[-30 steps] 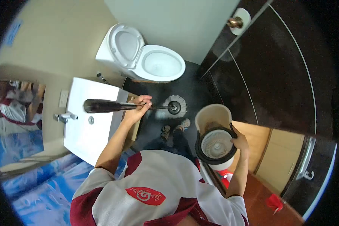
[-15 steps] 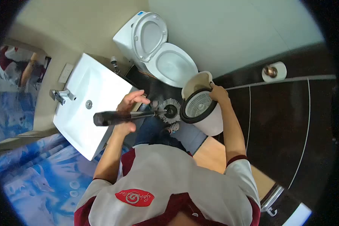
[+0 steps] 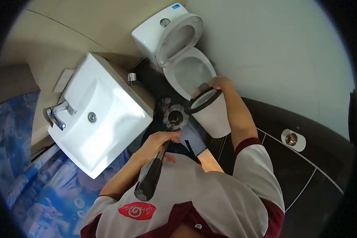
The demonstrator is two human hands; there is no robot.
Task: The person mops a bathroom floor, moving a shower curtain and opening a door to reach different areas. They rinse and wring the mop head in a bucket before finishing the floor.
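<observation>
My left hand (image 3: 156,144) is closed round the pole of a spin mop (image 3: 150,178), whose dark grip end points up near my shirt. Its round mop head, with pale strands around a black disc, is low by my feet. At the far rim of a white bucket (image 3: 213,122), my right hand (image 3: 221,83) has its fingers wrapped over the edge. A dark-rimmed wringer basket (image 3: 204,100) sits in the bucket's top. The bucket tilts toward the toilet (image 3: 189,65), its lip over the bowl, where brownish water shows.
On the left stands a white sink (image 3: 121,127) with a chrome faucet (image 3: 56,113). A blue patterned shower curtain (image 3: 51,186) hangs below it. The toilet lid (image 3: 180,37) is raised. A white fixture with a copper-coloured centre (image 3: 291,139) lies on the right by the dark tiles.
The bucket has tipped further over the toilet bowl in my right hand. My left hand has closed on the mop pole, and the mop's grip end has swung toward my body.
</observation>
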